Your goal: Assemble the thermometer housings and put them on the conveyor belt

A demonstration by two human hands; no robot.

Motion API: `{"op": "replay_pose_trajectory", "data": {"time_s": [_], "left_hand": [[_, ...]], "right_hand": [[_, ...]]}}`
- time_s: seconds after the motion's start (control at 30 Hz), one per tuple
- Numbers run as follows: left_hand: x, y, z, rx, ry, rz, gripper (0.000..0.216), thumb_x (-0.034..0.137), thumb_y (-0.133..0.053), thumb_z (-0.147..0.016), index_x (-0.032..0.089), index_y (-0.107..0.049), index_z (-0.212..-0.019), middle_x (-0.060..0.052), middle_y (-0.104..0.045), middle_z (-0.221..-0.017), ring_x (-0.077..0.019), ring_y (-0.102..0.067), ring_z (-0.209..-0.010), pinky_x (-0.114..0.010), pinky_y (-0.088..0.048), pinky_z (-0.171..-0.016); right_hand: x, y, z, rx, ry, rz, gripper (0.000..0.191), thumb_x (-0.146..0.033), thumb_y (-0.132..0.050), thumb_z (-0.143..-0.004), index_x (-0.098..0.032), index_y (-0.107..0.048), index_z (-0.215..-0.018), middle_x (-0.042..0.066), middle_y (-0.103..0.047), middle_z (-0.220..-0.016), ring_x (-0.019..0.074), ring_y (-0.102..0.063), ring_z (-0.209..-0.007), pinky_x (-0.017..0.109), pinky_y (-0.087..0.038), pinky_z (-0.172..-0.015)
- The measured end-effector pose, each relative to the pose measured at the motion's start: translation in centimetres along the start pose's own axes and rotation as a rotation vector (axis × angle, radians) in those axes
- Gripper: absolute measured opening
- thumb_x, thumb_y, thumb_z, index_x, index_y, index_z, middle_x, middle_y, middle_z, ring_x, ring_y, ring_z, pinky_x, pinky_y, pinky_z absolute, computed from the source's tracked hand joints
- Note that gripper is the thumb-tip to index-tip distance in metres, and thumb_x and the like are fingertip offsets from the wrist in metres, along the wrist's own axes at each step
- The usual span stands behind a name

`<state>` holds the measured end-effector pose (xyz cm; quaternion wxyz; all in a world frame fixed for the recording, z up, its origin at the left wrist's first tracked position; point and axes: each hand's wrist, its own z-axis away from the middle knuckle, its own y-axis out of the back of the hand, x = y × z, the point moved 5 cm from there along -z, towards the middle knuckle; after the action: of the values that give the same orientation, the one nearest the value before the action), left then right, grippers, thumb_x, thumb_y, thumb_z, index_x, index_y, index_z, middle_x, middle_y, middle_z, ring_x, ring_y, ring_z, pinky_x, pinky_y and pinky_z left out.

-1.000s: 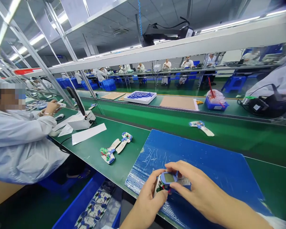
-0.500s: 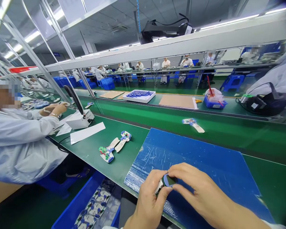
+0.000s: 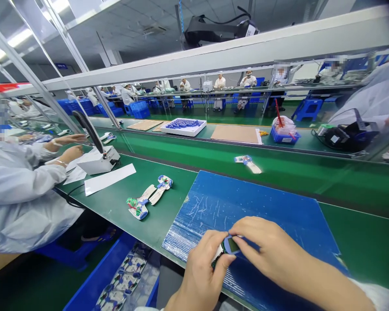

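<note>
Left grip (image 3: 203, 261) and right grip (image 3: 266, 247) are clasped on a blue-rimmed white plastic device (image 3: 229, 246), near the green counter's (image 3: 108, 207) front edge; probably light, stiff, fragile-screened, best held by its rim.

Device (image 3: 231, 245): blue bezel, dark olive screen, white shell. Mat (image 3: 246, 201): blue, white scratches, fine pale lines along near edge. Bench (image 3: 103, 205): dark green. Belt (image 3: 181, 157): brighter green. 2 bench units (image 3: 149, 192): white with blue, green, red bits. Bin (image 3: 84, 290): blue. Tray (image 3: 179, 132): white; parts (image 3: 186, 124) in it violet-blue.
</note>
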<state>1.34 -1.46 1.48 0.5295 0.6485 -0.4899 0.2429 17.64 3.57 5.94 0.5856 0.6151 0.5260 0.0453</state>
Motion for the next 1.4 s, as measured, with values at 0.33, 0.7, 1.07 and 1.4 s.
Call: {"op": "replay_pose_trajectory", "data": {"time_s": [0.33, 0.7, 1.07, 1.4], "left_hand": [[0.0, -0.5, -0.2, -0.030, 0.134, -0.023, 0.023, 0.029, -0.054, -0.104, 0.025, -0.065, -0.124, -0.006, -0.071, -0.109, -0.0211, -0.065, -0.098, -0.033, -0.049, -0.087], [-0.7, -0.5, -0.7, 0.065, 0.277, 0.138, 0.023, 0.039, -0.056, -0.104, 0.026, -0.070, -0.116, -0.005, -0.072, -0.107, -0.0210, -0.064, -0.098, -0.033, -0.047, -0.091], [-3.0, -2.8, 0.7, 0.056, 0.651, 0.861, 0.046, 0.044, -0.060, -0.099, 0.021, -0.061, -0.139, -0.004, -0.071, -0.090, -0.0140, -0.064, -0.066, -0.028, -0.052, -0.068], [-3.1, -3.0, 1.0, 0.061, 0.688, 0.819, 0.044, 0.040, -0.061, -0.096, 0.022, -0.069, -0.136, -0.003, -0.071, -0.091, -0.0136, -0.060, -0.070, -0.028, -0.049, -0.070]], "right_hand": [[-1.3, 0.2, -0.3, 0.018, 0.346, 0.412, 0.026, -0.005, -0.046, -0.100, -0.018, -0.055, -0.080, 0.002, -0.054, -0.076, 0.0188, -0.041, -0.069, 0.036, -0.031, -0.065], [-1.0, 0.5, 1.5, 0.114, 0.216, 0.209, 0.016, -0.016, -0.048, -0.108, -0.017, -0.063, -0.113, 0.007, -0.067, -0.100, 0.0199, -0.059, -0.089, 0.037, -0.047, -0.077], [0.2, -0.5, 1.8, 0.248, 0.258, 0.156, 0.022, -0.003, -0.055, -0.101, -0.014, -0.062, -0.120, 0.011, -0.066, -0.106, 0.0218, -0.060, -0.094, 0.038, -0.052, -0.078], [-0.6, -0.2, 2.3, 0.127, 0.180, 0.058, 0.024, -0.007, -0.046, -0.106, -0.016, -0.064, -0.119, 0.008, -0.067, -0.100, 0.0203, -0.060, -0.089, 0.038, -0.053, -0.074]]}}
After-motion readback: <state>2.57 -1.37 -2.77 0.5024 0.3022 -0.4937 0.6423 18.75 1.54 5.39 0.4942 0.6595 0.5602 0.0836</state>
